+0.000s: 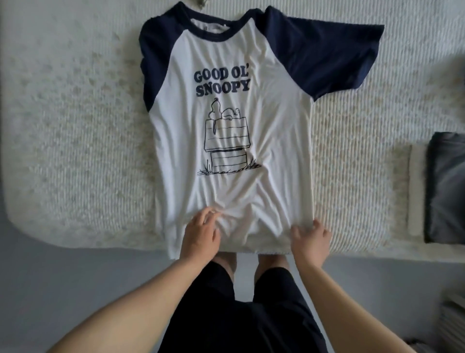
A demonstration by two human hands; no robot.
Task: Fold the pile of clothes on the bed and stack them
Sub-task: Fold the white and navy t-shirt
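Observation:
A white T-shirt [276, 141] with navy raglan sleeves and a Snoopy print lies face up on the bed [75, 126], collar away from me, hem hanging slightly over the near edge. Its left sleeve is tucked in along the body; the right sleeve spreads out flat. My left hand [201, 234] rests on the lower left of the shirt, fingers bunching the cloth into wrinkles. My right hand [310, 239] presses flat on the hem at the lower right corner.
A folded dark grey garment [445, 186] sits on a folded white one [417, 191] at the bed's right edge. A scrap of another garment [201, 2] peeks in at the top. Grey floor lies below the bed's near edge.

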